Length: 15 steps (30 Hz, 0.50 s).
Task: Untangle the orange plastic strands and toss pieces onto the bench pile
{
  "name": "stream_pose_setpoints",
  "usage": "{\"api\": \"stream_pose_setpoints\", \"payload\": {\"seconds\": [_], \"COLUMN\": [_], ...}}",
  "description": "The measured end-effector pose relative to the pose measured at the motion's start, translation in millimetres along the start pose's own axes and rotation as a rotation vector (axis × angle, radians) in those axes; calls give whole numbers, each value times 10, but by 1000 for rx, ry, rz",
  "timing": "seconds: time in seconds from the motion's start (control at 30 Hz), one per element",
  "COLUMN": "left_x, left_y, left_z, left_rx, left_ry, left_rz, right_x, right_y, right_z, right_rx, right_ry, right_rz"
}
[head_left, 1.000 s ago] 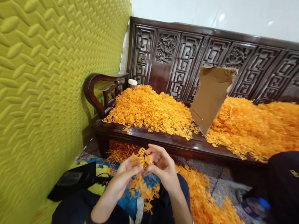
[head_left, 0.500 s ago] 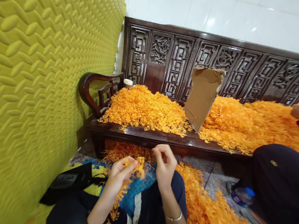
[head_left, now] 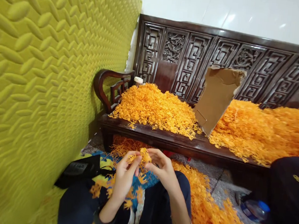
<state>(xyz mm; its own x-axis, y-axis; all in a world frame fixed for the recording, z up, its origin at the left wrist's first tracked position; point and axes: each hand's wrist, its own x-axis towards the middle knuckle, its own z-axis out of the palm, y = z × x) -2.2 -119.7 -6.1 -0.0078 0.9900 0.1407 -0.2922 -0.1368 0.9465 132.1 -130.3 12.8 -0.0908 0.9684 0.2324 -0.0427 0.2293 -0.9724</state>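
My left hand (head_left: 126,174) is closed, thumb against fingers, on a small cluster of orange branching pieces (head_left: 145,156). From the right, my right hand (head_left: 162,169) meets the same cluster, its thumb and fingers curved around that side. Both hands are above my lap, in front of the bench. Below my left hand, several loose orange pieces (head_left: 128,203) hang or fall, partly blurred. What exactly lies between the fingertips is partly hidden.
A dark carved wooden bench (head_left: 147,134) bears an orange heap (head_left: 155,109), a cardboard divider (head_left: 215,96) and a second heap (head_left: 263,129). More orange pieces (head_left: 209,208) cover the floor at right, near a bottle (head_left: 256,209) and another person's knee (head_left: 289,187). Yellow matting (head_left: 49,82) stands at left.
My right hand has moved in to the orange cluster by my left hand, closing the gap between them. Loose pieces now show below my left hand. The whole scene has shifted rightward in view.
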Motion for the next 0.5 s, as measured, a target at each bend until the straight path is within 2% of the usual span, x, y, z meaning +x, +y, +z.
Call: {"api": "stream_pose_setpoints", "payload": {"seconds": [0.1, 0.23, 0.3, 0.5], "left_x": [-21, -35, -34, -14], "left_y": [4, 8, 7, 8], "left_z": [-16, -38, -48, -76], "left_rx": [35, 72, 85, 132], "left_ry": [-3, -38, -49, -17], "left_rz": [17, -84, -131, -89], "right_x": [7, 31, 33, -2], "right_y": [29, 35, 12, -93], "right_z": [-12, -39, -45, -56], "right_rx": [81, 219, 225, 130], "right_ry": [15, 167, 188, -64], "right_rz": [21, 10, 7, 167]}}
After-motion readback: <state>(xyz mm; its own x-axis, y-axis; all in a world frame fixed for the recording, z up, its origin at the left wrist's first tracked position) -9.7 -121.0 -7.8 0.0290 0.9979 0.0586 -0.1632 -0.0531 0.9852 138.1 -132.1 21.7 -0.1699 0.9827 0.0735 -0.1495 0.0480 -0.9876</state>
